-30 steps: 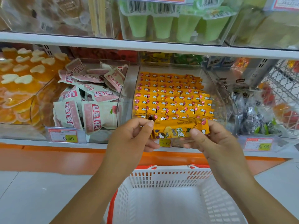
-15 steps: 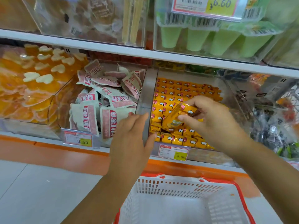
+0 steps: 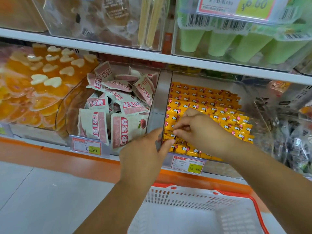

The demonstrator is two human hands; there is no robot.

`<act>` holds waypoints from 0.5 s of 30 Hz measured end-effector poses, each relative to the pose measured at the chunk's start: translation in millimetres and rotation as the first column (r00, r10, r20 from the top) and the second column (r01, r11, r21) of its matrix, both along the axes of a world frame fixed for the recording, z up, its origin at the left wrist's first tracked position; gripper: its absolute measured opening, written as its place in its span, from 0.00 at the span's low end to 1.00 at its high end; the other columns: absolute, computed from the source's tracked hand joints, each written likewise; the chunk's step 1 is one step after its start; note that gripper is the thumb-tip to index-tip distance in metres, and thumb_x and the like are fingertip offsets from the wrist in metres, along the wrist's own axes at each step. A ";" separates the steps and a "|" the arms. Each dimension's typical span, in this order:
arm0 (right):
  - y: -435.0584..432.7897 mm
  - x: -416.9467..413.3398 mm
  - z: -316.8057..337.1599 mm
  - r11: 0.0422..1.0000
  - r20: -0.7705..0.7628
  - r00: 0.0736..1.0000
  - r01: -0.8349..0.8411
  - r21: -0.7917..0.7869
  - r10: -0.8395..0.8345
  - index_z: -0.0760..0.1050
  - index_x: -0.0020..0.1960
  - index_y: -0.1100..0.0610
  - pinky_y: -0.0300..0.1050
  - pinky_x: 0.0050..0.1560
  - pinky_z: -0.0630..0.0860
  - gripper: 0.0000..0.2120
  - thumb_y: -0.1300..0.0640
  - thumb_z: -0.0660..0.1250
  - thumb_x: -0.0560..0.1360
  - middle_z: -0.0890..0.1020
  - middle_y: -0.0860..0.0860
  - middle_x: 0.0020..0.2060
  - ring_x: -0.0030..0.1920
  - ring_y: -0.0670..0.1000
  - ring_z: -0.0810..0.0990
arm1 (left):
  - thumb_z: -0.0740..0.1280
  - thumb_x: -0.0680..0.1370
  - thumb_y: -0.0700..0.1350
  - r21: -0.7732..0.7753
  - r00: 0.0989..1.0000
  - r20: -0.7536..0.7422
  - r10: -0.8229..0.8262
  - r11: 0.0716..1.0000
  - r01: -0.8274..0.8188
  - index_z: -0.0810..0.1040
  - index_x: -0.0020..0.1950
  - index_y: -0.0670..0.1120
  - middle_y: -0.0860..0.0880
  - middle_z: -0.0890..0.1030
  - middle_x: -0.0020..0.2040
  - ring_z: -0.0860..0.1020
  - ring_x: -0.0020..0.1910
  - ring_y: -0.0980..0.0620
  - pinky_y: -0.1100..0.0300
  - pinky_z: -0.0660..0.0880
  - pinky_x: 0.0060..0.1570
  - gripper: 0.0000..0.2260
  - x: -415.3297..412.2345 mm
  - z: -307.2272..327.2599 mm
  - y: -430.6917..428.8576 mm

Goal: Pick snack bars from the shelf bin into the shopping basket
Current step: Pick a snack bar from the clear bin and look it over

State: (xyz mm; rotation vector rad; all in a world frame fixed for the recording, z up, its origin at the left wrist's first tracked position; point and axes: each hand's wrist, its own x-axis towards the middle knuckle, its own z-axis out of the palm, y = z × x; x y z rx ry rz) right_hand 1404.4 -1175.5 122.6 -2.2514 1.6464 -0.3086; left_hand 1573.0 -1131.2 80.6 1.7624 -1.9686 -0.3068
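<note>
Rows of yellow snack bars [image 3: 219, 105] fill a clear shelf bin [image 3: 161, 98] on the lower shelf. My right hand [image 3: 200, 130] is down inside the bin at its front left, with fingers curled and thumb and forefinger pinching a yellow bar among the rows. The hand hides most of that bar. My left hand [image 3: 145, 149] rests with straight fingers against the bin's front left corner and holds nothing. The white shopping basket [image 3: 236, 194] with its orange-red rim sits below my arms, and no bars show in the part I see.
Left of the bar bin stands a bin of pink-and-white pouches [image 3: 118, 107], then orange jelly cups [image 3: 42, 81]. Dark wrapped sweets [image 3: 295, 141] lie to the right. Green cups [image 3: 236, 44] sit on the shelf above. A price tag [image 3: 187, 164] hangs on the bin front.
A second ago both hands held one yellow bar above the basket. The right hand then carried it up over the bin and has now dropped among the rows; the left hand moved to the bin's corner.
</note>
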 end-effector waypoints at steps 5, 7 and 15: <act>-2.8 17.6 -2.6 0.997 -0.214 0.975 -0.069 -0.029 0.061 0.79 0.61 0.53 0.47 0.52 0.73 0.13 0.49 0.63 0.80 0.75 0.51 0.53 0.53 0.52 0.75 | 0.62 0.78 0.63 0.120 0.994 -0.106 0.010 0.993 0.002 0.71 0.69 0.60 0.56 0.83 0.55 0.80 0.52 0.54 0.56 0.79 0.48 0.21 -4.7 4.5 1.2; -2.3 17.9 -2.3 0.991 -0.244 0.968 -0.085 -0.101 0.058 0.78 0.58 0.55 0.48 0.50 0.73 0.12 0.52 0.59 0.82 0.76 0.52 0.53 0.52 0.53 0.76 | 0.64 0.78 0.62 0.124 0.990 -0.140 0.015 0.992 0.002 0.72 0.69 0.59 0.56 0.82 0.55 0.80 0.52 0.55 0.57 0.79 0.48 0.21 -4.8 4.9 1.9; 52.8 -6.7 4.1 0.905 0.477 0.879 0.195 -0.378 0.010 0.81 0.54 0.47 0.38 0.49 0.77 0.07 0.55 0.65 0.80 0.83 0.41 0.48 0.49 0.43 0.81 | 0.67 0.77 0.59 0.064 0.963 -0.259 -0.073 0.994 0.092 0.55 0.76 0.62 0.59 0.75 0.66 0.80 0.51 0.55 0.57 0.79 0.49 0.31 -1.1 9.2 9.5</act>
